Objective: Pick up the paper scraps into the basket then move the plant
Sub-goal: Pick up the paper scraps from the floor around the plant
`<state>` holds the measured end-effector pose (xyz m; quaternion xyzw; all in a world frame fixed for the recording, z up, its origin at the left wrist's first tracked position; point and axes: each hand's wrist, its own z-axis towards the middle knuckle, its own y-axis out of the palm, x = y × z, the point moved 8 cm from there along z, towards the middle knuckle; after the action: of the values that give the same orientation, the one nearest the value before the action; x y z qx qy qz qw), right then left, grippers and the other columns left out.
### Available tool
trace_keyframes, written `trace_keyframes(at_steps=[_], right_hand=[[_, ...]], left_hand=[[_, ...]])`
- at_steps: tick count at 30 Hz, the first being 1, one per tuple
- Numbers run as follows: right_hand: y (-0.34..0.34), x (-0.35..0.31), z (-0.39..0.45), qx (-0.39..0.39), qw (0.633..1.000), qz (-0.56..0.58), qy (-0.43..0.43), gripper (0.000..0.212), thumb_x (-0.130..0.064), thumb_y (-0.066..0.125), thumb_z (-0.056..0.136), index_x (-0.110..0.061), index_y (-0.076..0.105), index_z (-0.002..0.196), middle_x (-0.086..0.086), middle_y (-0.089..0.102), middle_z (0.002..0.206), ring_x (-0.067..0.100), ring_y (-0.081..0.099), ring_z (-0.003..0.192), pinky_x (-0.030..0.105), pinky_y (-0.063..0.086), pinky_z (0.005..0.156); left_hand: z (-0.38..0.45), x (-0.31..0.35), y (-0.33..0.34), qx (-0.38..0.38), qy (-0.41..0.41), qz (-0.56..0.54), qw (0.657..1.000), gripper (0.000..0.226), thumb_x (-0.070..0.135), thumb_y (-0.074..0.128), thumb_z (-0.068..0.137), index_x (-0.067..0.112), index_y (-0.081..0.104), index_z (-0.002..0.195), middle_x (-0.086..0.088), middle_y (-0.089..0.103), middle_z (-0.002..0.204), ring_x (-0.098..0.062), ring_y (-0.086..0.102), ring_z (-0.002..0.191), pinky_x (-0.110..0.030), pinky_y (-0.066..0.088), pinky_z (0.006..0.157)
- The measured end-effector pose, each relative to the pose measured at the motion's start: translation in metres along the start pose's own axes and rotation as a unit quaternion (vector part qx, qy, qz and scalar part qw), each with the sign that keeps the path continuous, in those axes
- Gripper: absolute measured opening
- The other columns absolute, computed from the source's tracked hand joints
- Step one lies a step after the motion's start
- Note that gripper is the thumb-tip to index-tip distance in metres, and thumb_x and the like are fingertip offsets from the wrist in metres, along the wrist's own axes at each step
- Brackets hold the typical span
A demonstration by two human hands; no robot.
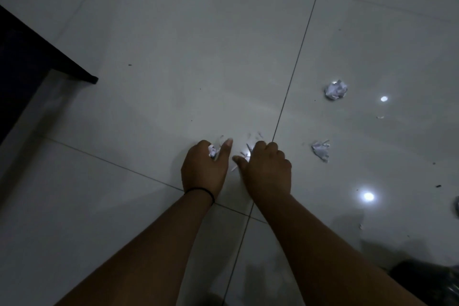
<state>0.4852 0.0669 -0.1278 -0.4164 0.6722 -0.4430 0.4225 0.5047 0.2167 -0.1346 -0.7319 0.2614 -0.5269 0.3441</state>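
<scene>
Both my hands are down on the pale tiled floor in dim light. My left hand curls around a small crumpled paper scrap between thumb and fingers. My right hand is closed over thin paper shreds that stick out at its thumb side. A crumpled paper ball lies further off to the right. A torn scrap lies just right of my right hand. No basket or plant can be made out.
A dark piece of furniture fills the left edge, its corner jutting over the floor. A dark object sits at the bottom right corner. Tiny paper bits and light reflections dot the right tiles.
</scene>
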Motion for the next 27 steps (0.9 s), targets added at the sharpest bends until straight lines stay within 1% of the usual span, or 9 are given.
trace_keyframes(at_steps=[4,8,11,13,17,19,21,24,27], right_hand=[[0.003,-0.008,-0.001,-0.013,0.995,-0.033,-0.089,0.021,-0.018,0.04,0.095,-0.006,0.055,0.103,0.013,0.06,0.101,0.028,0.06,0.084,0.03,0.034,0.062],[-0.003,0.003,0.003,-0.061,0.993,0.072,-0.074,0.018,-0.007,0.038,0.093,-0.003,0.056,0.092,0.016,0.059,0.093,0.029,0.057,0.082,0.026,0.032,0.061],[-0.017,0.023,0.003,-0.073,0.982,0.173,0.0,0.027,-0.014,0.044,0.093,-0.007,0.047,0.067,0.013,0.052,0.072,0.025,0.049,0.07,0.028,0.025,0.053],[-0.028,0.039,-0.001,-0.058,0.969,0.233,0.053,0.029,-0.014,0.045,0.093,0.001,0.057,0.071,0.017,0.06,0.073,0.026,0.053,0.069,0.029,0.032,0.057],[-0.047,0.07,-0.023,0.005,0.936,0.317,0.155,0.029,-0.02,0.048,0.094,0.0,0.068,0.086,0.016,0.07,0.08,0.027,0.065,0.074,0.031,0.049,0.07],[-0.052,0.087,-0.04,0.056,0.916,0.337,0.21,0.028,-0.02,0.047,0.094,-0.003,0.063,0.079,0.01,0.064,0.07,0.025,0.062,0.068,0.026,0.045,0.065],[-0.052,0.103,-0.061,0.097,0.89,0.348,0.28,0.023,-0.018,0.046,0.095,-0.007,0.056,0.077,0.0,0.05,0.06,0.014,0.049,0.056,0.019,0.034,0.049],[-0.039,0.124,-0.09,0.111,0.83,0.385,0.387,0.021,-0.013,0.042,0.094,-0.001,0.054,0.082,0.007,0.048,0.066,0.024,0.046,0.063,0.028,0.033,0.056],[-0.033,0.133,-0.107,0.102,0.813,0.391,0.42,0.022,-0.011,0.039,0.093,0.001,0.051,0.081,0.009,0.047,0.064,0.028,0.048,0.065,0.029,0.034,0.054]], left_hand=[[0.011,0.003,0.009,-0.019,-0.069,0.047,0.996,0.047,0.055,0.048,0.085,0.011,0.059,0.072,-0.009,0.066,0.08,-0.026,0.061,0.073,-0.025,0.038,0.057],[0.016,0.006,0.003,-0.02,-0.047,0.059,0.997,0.041,0.033,0.041,0.094,0.009,0.049,0.063,-0.012,0.064,0.076,-0.027,0.054,0.069,-0.027,0.034,0.059],[0.012,0.006,-0.004,-0.019,-0.027,0.038,0.999,0.047,0.024,0.04,0.095,0.014,0.033,0.05,0.001,0.044,0.054,-0.021,0.048,0.062,-0.025,0.03,0.056],[0.006,0.011,-0.006,-0.026,-0.001,-0.003,1.0,0.043,0.017,0.042,0.094,0.012,0.04,0.052,-0.002,0.05,0.056,-0.021,0.05,0.063,-0.025,0.034,0.057],[-0.011,0.035,0.004,-0.073,0.017,-0.111,0.991,0.029,0.0,0.043,0.09,0.004,0.064,0.109,-0.007,0.064,0.093,-0.017,0.058,0.087,-0.019,0.041,0.08],[-0.02,0.058,0.016,-0.094,0.066,-0.112,0.987,0.032,-0.002,0.043,0.088,0.002,0.063,0.112,-0.013,0.067,0.1,-0.022,0.062,0.093,-0.022,0.045,0.087],[-0.029,0.086,0.033,-0.123,0.13,-0.083,0.98,0.026,0.003,0.044,0.09,0.003,0.067,0.102,-0.014,0.069,0.1,-0.025,0.063,0.094,-0.022,0.044,0.083],[-0.04,0.128,0.064,-0.173,0.211,-0.026,0.962,0.029,0.023,0.047,0.092,0.004,0.064,0.078,-0.014,0.069,0.085,-0.027,0.063,0.08,-0.032,0.05,0.075],[-0.052,0.16,0.102,-0.237,0.268,0.051,0.932,0.028,0.036,0.051,0.089,0.01,0.06,0.098,-0.015,0.066,0.099,-0.03,0.062,0.092,-0.033,0.049,0.075]])
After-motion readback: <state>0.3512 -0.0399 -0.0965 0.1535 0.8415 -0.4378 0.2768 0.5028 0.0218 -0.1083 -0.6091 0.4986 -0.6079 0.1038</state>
